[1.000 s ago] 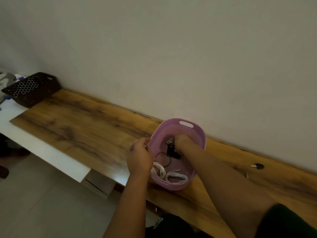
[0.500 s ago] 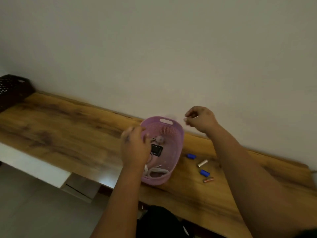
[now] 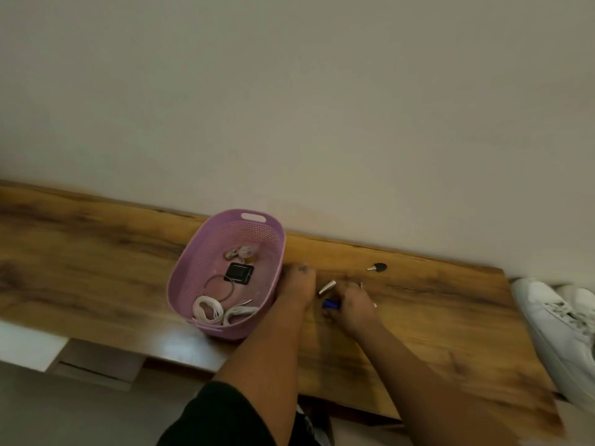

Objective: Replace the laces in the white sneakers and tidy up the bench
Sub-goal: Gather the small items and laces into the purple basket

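Note:
A purple basket (image 3: 206, 239) stands on the wooden bench (image 3: 96, 272). It holds coiled white laces (image 3: 207, 309), a black square item (image 3: 240, 273) and a thin cord loop (image 3: 219, 286). My left hand (image 3: 294, 284) lies on the bench against the basket's right wall, fingers pointing forward. My right hand (image 3: 352, 300) is down on the bench with its fingers curled on a blue battery (image 3: 331, 304). A silver cylinder (image 3: 326, 288) lies just above it. White sneakers (image 3: 553, 323) sit at the bench's right end. Both hands are blurred.
A small black-headed key-like piece (image 3: 378, 267) lies near the wall, to the right of my hands. The wall runs along the back of the bench. A white shelf edge (image 3: 29, 346) shows below the bench at the lower left.
My right hand dropped from near the wall onto the small items on the bench. My left hand moved from the basket's left rim to its right side. The view swung right, revealing the sneakers.

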